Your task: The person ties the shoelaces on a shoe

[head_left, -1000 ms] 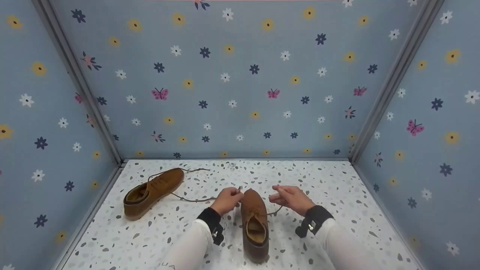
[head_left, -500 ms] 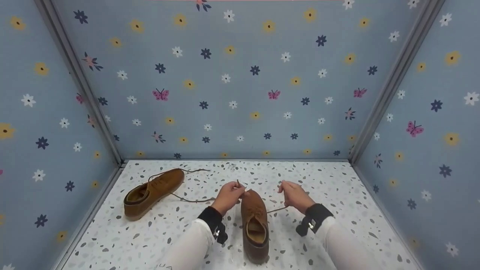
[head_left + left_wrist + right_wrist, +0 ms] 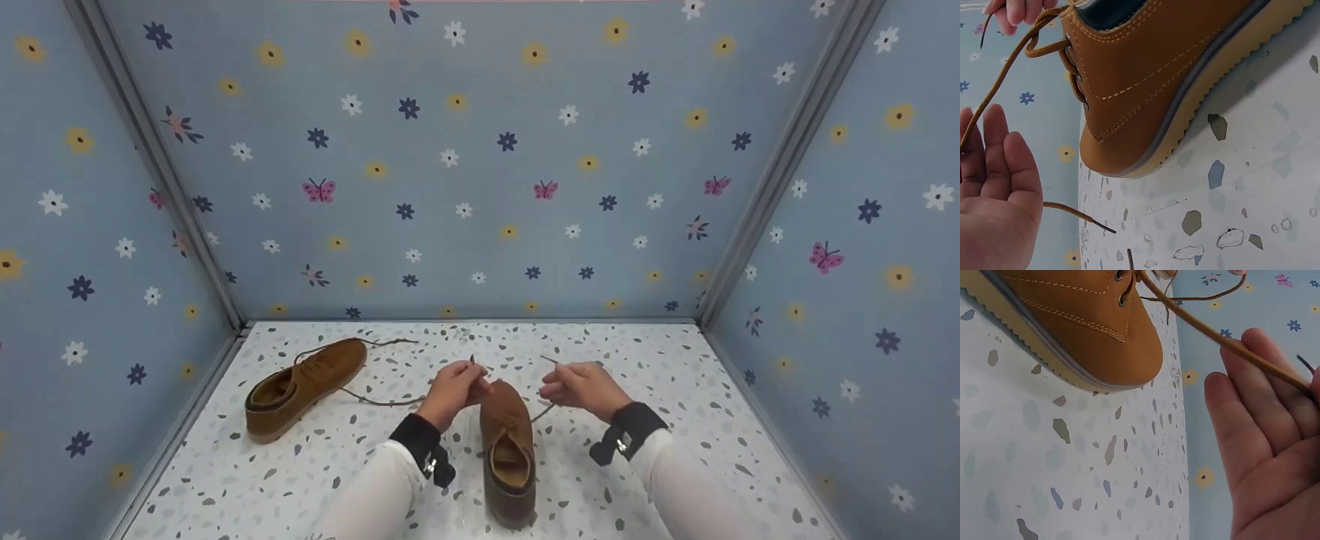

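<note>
Flowered blue panels (image 3: 487, 169) on three sides, speckled white surface (image 3: 465, 341) below. From here, left hand (image 3: 455, 390) pinches one lace (image 3: 995, 87), fingertips together, next to the near shoe's toe; thumb hidden in its wrist view, lace cut off at the edge. Right hand (image 3: 589, 386) has thumb and fingers clamped on the other lace (image 3: 1207, 330), tip poking out past them; thumb mostly out of frame in its wrist view. Both laces run to the near shoe (image 3: 511, 499), upright between the hands, mouth open, tan lining visible, deep toe hidden. Far shoe (image 3: 322, 379), upright and angled to the left, well apart; lining part-shadowed, one lace passing behind the left hand. Dark lace tip (image 3: 1130, 260) cut off at left wrist view's bottom; can't tell whose. Black wrist straps (image 3: 416, 435), white sleeves (image 3: 375, 487) running out of frame.
</note>
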The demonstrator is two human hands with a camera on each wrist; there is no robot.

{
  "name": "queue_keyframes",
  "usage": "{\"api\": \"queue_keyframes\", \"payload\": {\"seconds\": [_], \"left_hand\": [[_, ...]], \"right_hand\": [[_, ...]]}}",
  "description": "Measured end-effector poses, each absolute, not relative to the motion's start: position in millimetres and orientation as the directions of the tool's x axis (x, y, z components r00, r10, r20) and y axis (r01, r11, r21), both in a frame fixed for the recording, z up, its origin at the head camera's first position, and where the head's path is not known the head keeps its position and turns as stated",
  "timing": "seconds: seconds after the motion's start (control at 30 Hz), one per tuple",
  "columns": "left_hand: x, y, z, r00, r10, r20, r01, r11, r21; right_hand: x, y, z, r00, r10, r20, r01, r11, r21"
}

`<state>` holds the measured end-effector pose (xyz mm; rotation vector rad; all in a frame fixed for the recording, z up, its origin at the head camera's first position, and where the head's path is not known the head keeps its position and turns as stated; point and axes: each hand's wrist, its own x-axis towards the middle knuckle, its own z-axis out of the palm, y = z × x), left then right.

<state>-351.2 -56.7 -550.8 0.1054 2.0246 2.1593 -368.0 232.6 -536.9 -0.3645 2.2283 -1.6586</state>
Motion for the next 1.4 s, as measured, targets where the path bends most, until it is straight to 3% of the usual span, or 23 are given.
{"api": "queue_keyframes", "payload": {"seconds": [0.23, 0.47, 0.6, 0.77, 1.07, 1.4], "left_hand": [[-351, -57, -551, -0.973, 0.218, -0.078, -0.108, -0.129, 0.986], [-350, -57, -553, -0.959, 0.27, -0.083, -0.14, -0.199, 0.97], [-350, -59, -555, -0.957, 0.278, -0.081, -0.143, -0.211, 0.967], [-349, -61, -555, -0.96, 0.268, -0.084, -0.149, -0.23, 0.962], [-350, -59, -555, -0.958, 0.277, -0.081, -0.158, -0.268, 0.95], [-349, -60, -560, -0.954, 0.279, -0.113, -0.184, -0.245, 0.952]], "right_hand": [[-367, 219, -540, -0.926, -0.35, -0.141, 0.105, 0.12, -0.987], [-363, 209, -538, -0.904, -0.4, -0.15, 0.111, 0.118, -0.987], [-364, 209, -539, -0.89, -0.439, -0.125, 0.051, 0.176, -0.983], [-363, 209, -542, -0.909, -0.4, -0.114, 0.021, 0.23, -0.973], [-362, 204, -543, -0.943, -0.297, -0.148, 0.142, 0.042, -0.989], [-362, 200, -543, -0.957, -0.232, -0.174, 0.193, -0.064, -0.979]]}}
